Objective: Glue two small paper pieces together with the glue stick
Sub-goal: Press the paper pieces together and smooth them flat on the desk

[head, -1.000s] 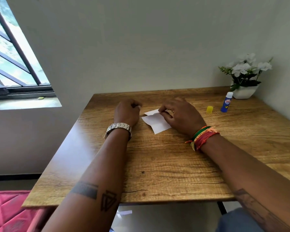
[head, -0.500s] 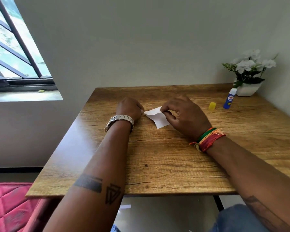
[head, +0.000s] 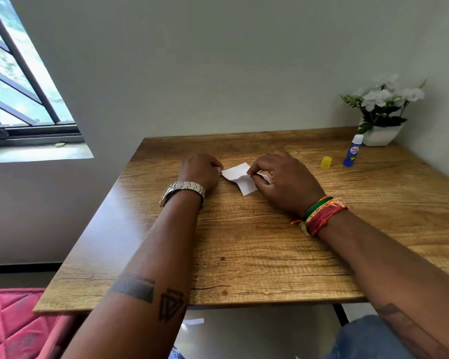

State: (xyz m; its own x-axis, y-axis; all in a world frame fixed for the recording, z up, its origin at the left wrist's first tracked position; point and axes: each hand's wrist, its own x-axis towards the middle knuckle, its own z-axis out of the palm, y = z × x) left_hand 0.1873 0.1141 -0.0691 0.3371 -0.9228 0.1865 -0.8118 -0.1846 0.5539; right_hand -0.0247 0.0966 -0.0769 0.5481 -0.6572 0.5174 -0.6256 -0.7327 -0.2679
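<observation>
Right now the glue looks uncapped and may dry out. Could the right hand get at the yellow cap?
Probably yes. The yellow cap stands on bare table just beyond the right hand, nothing between them, but that hand is pinching the paper and must release it first.

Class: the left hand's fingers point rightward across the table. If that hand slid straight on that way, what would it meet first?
The white paper, whose near corner the left hand seems to touch already; just beyond it is the right hand pinching the paper. Depth is unclear.
</observation>
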